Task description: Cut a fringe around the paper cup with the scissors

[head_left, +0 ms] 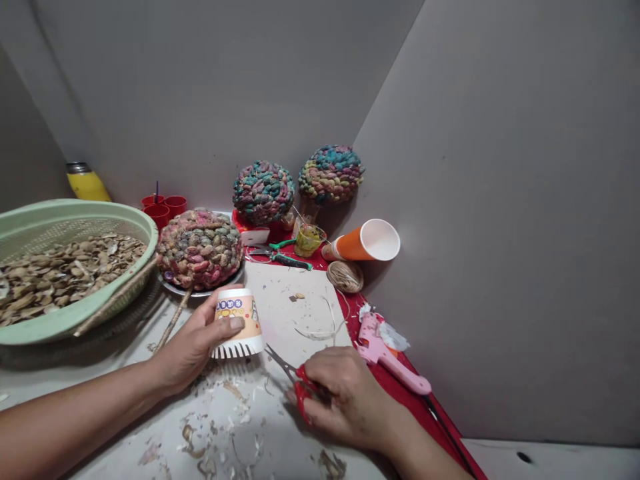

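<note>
A printed paper cup (238, 320) is in my left hand (197, 337), with the thumb across its front and the fingers behind it. Its lower edge is snipped into a row of narrow strips. My right hand (345, 393) grips red-handled scissors (300, 381), their blades slightly apart and pointing up and left. The blade tips are just right of the cup's fringed edge. Behind my left hand, a ball covered in pinkish and brown shells (200, 250) rests on a metal dish, with a twisted cord hanging from it.
A green basket of shells (145, 223) stands at the left. Behind are red cups (175, 205), a yellow bottle (89, 183), two multicoloured balls (264, 192), pliers (285, 257) and an orange cup (355, 244). Twine (345, 276) and a pink glue gun (395, 363) lie right.
</note>
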Tool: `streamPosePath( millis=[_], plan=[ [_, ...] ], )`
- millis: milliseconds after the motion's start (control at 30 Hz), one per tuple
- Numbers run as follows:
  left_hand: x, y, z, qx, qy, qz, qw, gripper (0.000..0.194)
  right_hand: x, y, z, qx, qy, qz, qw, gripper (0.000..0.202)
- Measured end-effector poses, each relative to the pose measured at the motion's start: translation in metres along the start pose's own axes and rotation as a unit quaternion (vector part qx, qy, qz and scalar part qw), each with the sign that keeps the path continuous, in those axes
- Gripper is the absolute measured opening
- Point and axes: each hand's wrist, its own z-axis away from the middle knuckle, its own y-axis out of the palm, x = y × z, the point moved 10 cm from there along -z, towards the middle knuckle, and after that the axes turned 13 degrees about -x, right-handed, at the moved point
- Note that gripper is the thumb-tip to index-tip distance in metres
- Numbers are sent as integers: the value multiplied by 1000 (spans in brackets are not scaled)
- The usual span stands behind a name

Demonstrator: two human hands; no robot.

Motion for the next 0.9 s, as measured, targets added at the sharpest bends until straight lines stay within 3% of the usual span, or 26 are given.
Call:
streamPosePath(
  millis=[167, 533, 900],
  plan=[
    [6, 2, 0, 2, -14, -10, 1000, 55, -2, 3, 1, -5, -11, 68, 998, 25],
    [12, 0, 3, -24, -45, -44, 998, 51, 2, 9, 4, 27, -31, 97, 994, 24],
    [14, 1, 4, -13, -47, -51, 998, 61, 4, 13, 4, 49, -26, 38, 998, 30]
  ],
)
